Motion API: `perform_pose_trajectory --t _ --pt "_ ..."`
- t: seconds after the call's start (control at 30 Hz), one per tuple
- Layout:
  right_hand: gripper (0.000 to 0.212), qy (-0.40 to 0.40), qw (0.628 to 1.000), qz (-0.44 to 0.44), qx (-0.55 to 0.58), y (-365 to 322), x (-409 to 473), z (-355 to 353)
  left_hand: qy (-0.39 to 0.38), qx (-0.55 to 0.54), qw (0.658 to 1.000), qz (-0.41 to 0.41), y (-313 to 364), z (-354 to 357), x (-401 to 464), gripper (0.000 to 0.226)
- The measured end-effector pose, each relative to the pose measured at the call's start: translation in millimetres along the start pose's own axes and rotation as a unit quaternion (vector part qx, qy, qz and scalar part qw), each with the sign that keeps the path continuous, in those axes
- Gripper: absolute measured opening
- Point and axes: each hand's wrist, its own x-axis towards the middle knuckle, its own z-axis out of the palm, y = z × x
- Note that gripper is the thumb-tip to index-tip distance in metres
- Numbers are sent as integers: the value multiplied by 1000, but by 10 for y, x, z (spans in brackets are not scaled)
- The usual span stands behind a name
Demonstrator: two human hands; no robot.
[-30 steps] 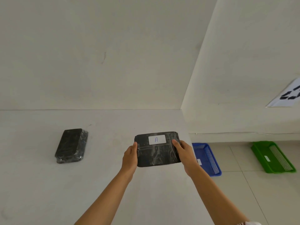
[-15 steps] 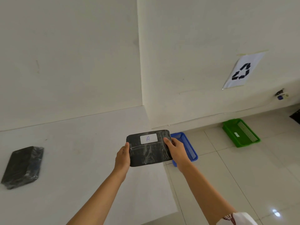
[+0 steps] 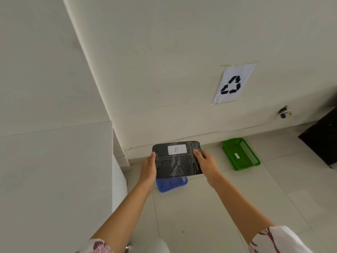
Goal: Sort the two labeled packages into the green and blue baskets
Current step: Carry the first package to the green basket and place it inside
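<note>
Package (image 3: 177, 159) marked "A" sits in the air at dead centre, both hands on it: left hand (image 3: 148, 168) pinching the 9 o'clock edge, right hand (image 3: 205, 161) pinching the 3 o'clock edge, thumbs on top. Each grip is pressed onto the wrap, not spread.

Blue basket (image 3: 171, 184) is on the floor right under the package at 6 o'clock, mostly hidden by it. Green basket (image 3: 240, 154) is at 3 o'clock, well apart, with a small tag I can't read. Counter (image 3: 54, 170) is at 9 o'clock; second package not in view.

Risks, my read:
- Blue basket's tag is hidden, so A-to-blue is unconfirmed. Wrong bin possible.
- Wrap looks slick; edge-only pinch could slip.
- Dropping from height with the basket occluded could clip the rim or land outside.
</note>
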Motion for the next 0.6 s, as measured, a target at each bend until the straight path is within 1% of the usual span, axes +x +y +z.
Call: perform_pose_trajectory --t 0.1,0.23,0.37,0.47,0.53,0.6 --pt "27 15 999 19 21 83 231 -494 -13 -3 1000 -22 -33 555 87 44" --pt "22 40 997 27 63 123 645 -1108 -57 -8 997 -50 4 1300 319 51" --pt "22 46 995 37 77 128 1167 -1706 -59 -5 997 -56 93 2080 626 52" --pt "28 47 992 57 101 89 1586 -2216 -83 1 994 -69 232 2700 864 52" --pt "32 40 989 86 113 92 1809 -2591 -100 -17 991 -83 336 3093 949 51" --pt "33 42 983 101 145 92 2055 -2970 -103 -40 991 -70 480 3483 1089 48"
